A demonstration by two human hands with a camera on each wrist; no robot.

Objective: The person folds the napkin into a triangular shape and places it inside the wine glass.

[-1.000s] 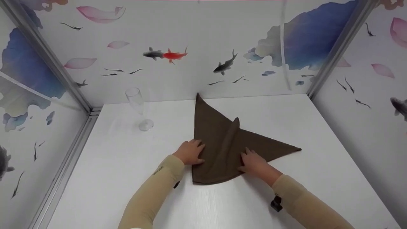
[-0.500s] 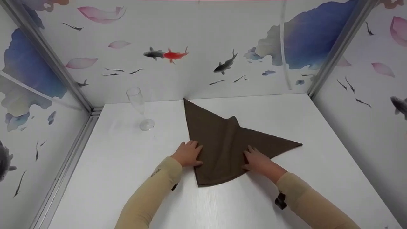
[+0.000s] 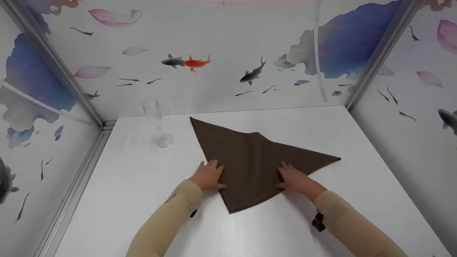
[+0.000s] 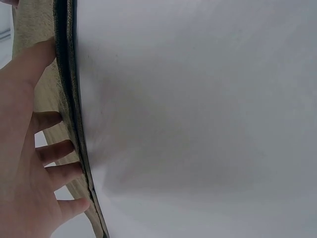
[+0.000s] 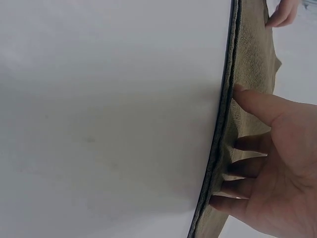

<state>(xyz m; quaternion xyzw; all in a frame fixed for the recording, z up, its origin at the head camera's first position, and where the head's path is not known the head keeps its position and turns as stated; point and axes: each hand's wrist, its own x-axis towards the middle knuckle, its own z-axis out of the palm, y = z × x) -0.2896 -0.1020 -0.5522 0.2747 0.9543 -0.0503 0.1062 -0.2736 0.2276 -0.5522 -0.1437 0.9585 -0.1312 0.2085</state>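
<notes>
Palms are pinning it flat: we are pressing our left hand [image 3: 208,175] and right hand [image 3: 295,179], fingers spread, on the folded brown napkin [image 3: 250,164], champagne flute [image 3: 157,121] standing well apart.

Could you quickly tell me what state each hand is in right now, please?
Left hand: open, fingers flat, pressing on the left edge of the brown cloth.
Right hand: open, fingers flat, pressing on the cloth's right side.
</notes>
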